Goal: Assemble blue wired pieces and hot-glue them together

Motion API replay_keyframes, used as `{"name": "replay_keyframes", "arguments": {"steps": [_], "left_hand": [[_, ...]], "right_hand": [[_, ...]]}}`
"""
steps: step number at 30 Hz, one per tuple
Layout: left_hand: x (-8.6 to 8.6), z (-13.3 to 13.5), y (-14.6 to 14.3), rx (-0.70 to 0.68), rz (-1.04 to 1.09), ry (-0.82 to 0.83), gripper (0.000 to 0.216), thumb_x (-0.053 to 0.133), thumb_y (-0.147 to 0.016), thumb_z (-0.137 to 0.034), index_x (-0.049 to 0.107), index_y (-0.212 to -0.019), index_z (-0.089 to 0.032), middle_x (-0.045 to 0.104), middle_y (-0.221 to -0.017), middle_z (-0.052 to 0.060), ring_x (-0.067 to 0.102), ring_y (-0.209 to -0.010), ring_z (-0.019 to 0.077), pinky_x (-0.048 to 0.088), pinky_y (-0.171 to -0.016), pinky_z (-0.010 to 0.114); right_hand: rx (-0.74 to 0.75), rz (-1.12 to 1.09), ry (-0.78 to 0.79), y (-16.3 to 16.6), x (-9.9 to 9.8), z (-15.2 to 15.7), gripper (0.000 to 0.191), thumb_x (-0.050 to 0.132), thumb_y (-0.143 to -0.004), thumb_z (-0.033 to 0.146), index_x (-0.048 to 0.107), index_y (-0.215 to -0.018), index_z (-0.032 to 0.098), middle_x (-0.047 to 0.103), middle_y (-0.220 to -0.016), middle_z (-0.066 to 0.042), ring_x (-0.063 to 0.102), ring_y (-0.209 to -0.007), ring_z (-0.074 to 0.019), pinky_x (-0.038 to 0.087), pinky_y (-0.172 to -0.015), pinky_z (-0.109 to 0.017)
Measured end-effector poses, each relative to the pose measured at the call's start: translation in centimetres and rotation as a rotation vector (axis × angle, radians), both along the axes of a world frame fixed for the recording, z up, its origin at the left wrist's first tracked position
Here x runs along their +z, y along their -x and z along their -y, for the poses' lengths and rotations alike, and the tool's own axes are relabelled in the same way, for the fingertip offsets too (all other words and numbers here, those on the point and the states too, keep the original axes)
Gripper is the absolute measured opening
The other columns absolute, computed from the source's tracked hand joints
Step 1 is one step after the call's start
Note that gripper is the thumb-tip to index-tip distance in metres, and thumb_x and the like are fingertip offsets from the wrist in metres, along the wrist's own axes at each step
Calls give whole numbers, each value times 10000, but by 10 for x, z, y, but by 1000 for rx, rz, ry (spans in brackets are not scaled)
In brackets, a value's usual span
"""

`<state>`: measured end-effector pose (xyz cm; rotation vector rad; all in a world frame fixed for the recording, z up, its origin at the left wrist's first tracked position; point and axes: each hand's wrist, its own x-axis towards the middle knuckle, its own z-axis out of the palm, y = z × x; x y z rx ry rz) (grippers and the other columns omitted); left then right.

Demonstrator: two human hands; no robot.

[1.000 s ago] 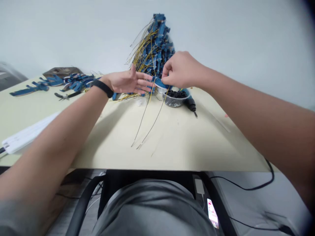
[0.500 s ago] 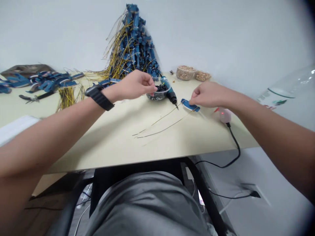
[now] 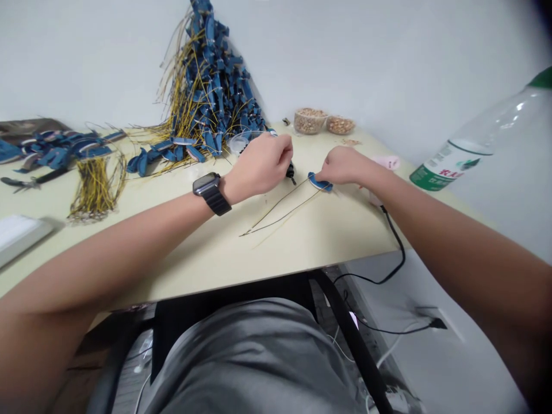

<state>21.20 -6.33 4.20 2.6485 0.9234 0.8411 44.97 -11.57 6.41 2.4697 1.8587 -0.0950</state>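
My right hand (image 3: 342,165) pinches a small blue curved piece (image 3: 319,182) just over the table. Two thin dark wires (image 3: 276,208) run from that piece toward the lower left, their ends close together. My left hand (image 3: 268,162), with a dark watch on its wrist, has its fingers curled closed; whatever they hold, if anything, is hidden. It covers most of a clear plastic bowl (image 3: 238,144). The dark tip of a pen-like blue tool (image 3: 290,171) shows beside the left hand.
A tall heap of blue pieces (image 3: 211,86) with yellow wires leans against the wall. Pliers (image 3: 32,180) and a yellow wire bundle (image 3: 92,187) lie left. Tubs of light bits (image 3: 309,122) stand behind; a pink corded device (image 3: 386,163) and a bottle (image 3: 470,141) are right.
My left hand has moved right and turned, hiding the bowl and most of the blue tool. The right hand still holds the blue piece. The view has shifted right, showing more of the bottle.
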Motion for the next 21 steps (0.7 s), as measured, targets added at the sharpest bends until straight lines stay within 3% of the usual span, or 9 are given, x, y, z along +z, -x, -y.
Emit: {"name": "replay_keyframes", "arguments": {"steps": [6, 12, 15, 21], "left_hand": [[6, 8, -18, -23, -101, -5, 345, 844, -1051, -411, 904, -1342, -235, 896, -1239, 173, 665, -1528, 569, 413, -1404, 806], [-10, -1, -57, -38, -206, -17, 662, 949, -977, -575, 878, -1494, -166, 908, -1330, 225, 588, -1613, 637, 427, -1377, 828], [-18, -5, -72, -22, -253, -11, 727, 946, -983, -634, 893, -1485, -111, 896, -1448, 291, 585, -1648, 664, 425, -1391, 851], [-33, -14, -86, 29, -265, -54, 736, 991, -949, -714, 956, -1444, -171, 846, -1605, 299, 564, -1706, 705, 435, -1408, 891]], "right_hand": [[-24, 4, -16, 3, -4, -14, 159, 908, -1064, 289, 915, -1114, 138, 850, -1012, -192, 808, -958, -369, 563, -800, -437], [-73, -39, -49, 1, -10, -27, 303, 930, -1050, 245, 957, -1306, 85, 854, -1031, -206, 817, -938, -373, 567, -769, -440], [-83, -43, -63, 0, -13, -32, 391, 946, -1045, 259, 950, -1395, 85, 890, -1184, -248, 850, -1049, -390, 606, -828, -437], [-103, -37, -71, 8, -12, -31, 462, 905, -1047, 191, 932, -1493, 74, 892, -1477, -306, 862, -1367, -447, 654, -976, -438]]}}
